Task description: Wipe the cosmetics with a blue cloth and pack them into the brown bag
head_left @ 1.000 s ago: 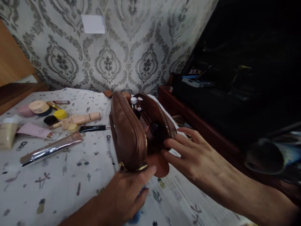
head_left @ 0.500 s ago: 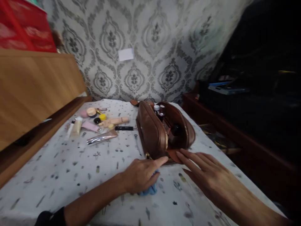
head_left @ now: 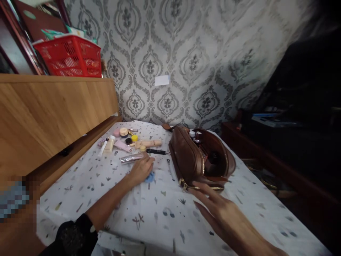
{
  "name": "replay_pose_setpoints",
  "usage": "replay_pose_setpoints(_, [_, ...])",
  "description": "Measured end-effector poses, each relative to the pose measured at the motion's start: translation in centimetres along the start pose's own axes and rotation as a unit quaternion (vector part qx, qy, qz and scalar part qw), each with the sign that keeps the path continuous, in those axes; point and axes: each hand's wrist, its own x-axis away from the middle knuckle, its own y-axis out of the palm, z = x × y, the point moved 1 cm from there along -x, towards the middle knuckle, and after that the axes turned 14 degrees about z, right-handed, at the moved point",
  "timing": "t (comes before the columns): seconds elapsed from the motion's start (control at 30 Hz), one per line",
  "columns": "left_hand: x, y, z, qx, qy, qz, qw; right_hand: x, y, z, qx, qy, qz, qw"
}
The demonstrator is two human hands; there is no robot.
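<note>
A brown leather toiletry bag point(head_left: 186, 156) lies with its zip open on the patterned cloth, several bottles inside it. My right hand point(head_left: 217, 204) is at the bag's front end, fingers stretched out, the fingertips against its lower zipped edge. My left hand point(head_left: 141, 169) is closed around a small blue cloth point(head_left: 150, 177), part of which pokes out below the fingers. Right by the left fingers lies a shiny silver-pink tube point(head_left: 130, 158); whether they touch it I cannot tell. A black pen-like stick point(head_left: 156, 152) lies between that tube and the bag.
Behind the left hand lie a beige tube point(head_left: 149, 143), a pink tube point(head_left: 123, 146), a cream tube point(head_left: 109, 145) and several small jars. A wooden cabinet point(head_left: 58, 103) bounds the left, carrying a red basket point(head_left: 71, 55). A patterned wall point(head_left: 183, 78) closes the back.
My left hand has moved from the bag's front to the left, carrying the blue cloth toward the silver-pink tube. My right hand stays at the bag, whose front flap has shifted. The view has swung left.
</note>
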Motion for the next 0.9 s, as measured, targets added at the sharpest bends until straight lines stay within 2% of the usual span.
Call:
replay_pose_setpoints(0.13, [-0.3,-0.1,-1.4,-0.016,-0.04,0.025,0.999,-3.0,2.9,-2.6,-0.107,0.05,-0.064,0.991])
replay_pose_setpoints(0.23, [-0.2,0.0,-1.8,-0.017,-0.067,0.034,0.997,-5.5,6.5,-3.7,-0.196,0.115,-0.079,0.971])
replay_pose_setpoints(0.3, [-0.1,0.1,-1.9,-0.012,-0.072,0.036,0.997,-7.0,9.6,-4.0,-0.282,0.172,-0.086,0.94])
replay_pose_setpoints(0.43, [-0.1,0.2,-2.2,-0.004,-0.08,0.039,0.996,-8.5,15.5,-3.9,-0.378,0.351,-0.069,0.854])
replay_pose_setpoints(0.5, [-0.2,0.3,-2.6,-0.005,-0.089,0.042,0.995,-8.5,17.3,-3.9,-0.389,0.37,-0.035,0.843])
replay_pose_setpoints(0.63, [-0.5,0.1,-3.8,-0.023,-0.122,0.047,0.991,-7.9,18.1,-3.7,-0.371,0.325,0.013,0.87])
replay_pose_setpoints(0.8, [-0.8,-0.9,-5.7,-0.079,-0.187,0.06,0.977,-7.7,17.5,-3.8,-0.351,0.297,0.001,0.888])
replay_pose_setpoints(0.9, [-1.0,-1.3,-6.3,-0.14,-0.212,0.03,0.967,-7.8,17.3,-4.0,-0.347,0.283,-0.002,0.894])
